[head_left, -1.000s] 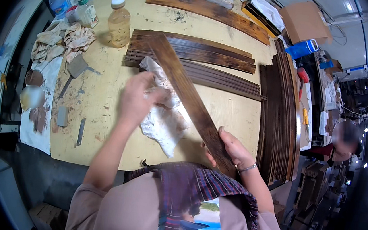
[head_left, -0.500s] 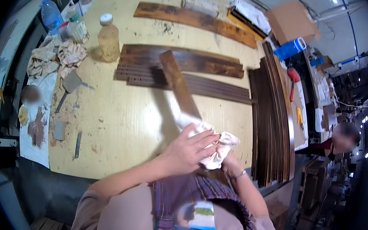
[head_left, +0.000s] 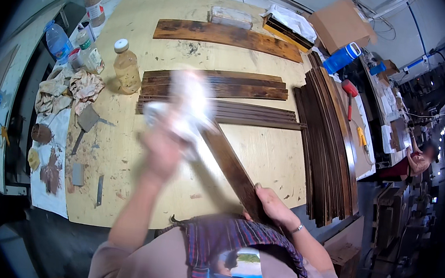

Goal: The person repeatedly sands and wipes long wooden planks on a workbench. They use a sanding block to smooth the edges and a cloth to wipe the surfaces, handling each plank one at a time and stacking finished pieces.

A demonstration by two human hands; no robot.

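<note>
1. Left of the slanting board (head_left: 233, 167), a white-capped bottle (head_left: 127, 69) of cloudy yellowish liquid is standing on the tabletop (head_left: 268, 146).
2. The left hand (head_left: 161, 151), blurred, is gripping a bunched white cloth (head_left: 186, 100) at the board's far end; the blur is hiding whether cloth and wood are touching.
3. The board is looking long, narrow and dark brown, its near part showing darker. It is running between the two hands, slanting from the cloth down toward the apron (head_left: 248, 229).
4. The right hand (head_left: 275, 203) is clamping the board's near part, thumb along the edge; the hands are sitting well apart.
5. Right of the board, a thick stack of dark boards (head_left: 329, 155) is lying.
</note>
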